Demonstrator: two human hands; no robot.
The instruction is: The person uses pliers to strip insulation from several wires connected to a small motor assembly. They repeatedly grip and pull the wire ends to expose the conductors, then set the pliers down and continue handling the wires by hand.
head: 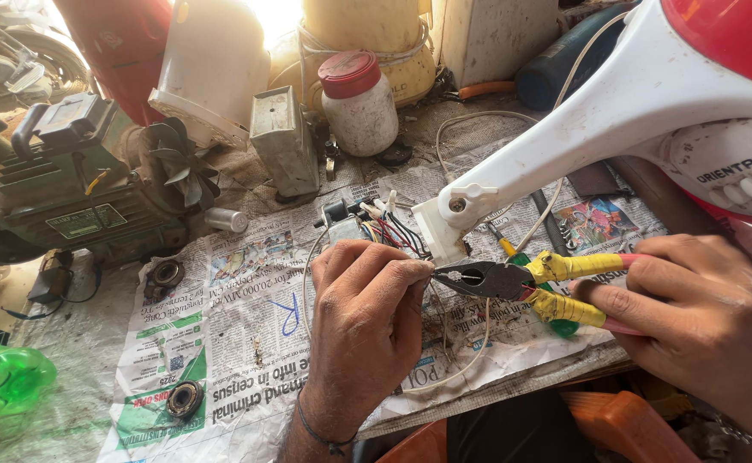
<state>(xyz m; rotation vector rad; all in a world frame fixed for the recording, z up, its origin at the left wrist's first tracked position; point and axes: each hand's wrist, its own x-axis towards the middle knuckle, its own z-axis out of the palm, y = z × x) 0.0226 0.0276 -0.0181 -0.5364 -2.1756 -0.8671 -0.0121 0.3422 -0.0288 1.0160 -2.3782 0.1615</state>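
My left hand is closed, pinching a thin wire at its fingertips near the middle of the bench. My right hand grips the yellow-taped handles of dark pliers, whose jaws meet that wire right at my left fingertips. Behind my left hand sits a small motor part with red, black and white wires. A white and red fan body reaches in from the upper right, its white arm ending just above the pliers.
Newspaper covers the bench, with two bearings lying on it. A green motor stands at left, a red-lidded jar and a grey metal box at the back, a green plastic bottle at far left.
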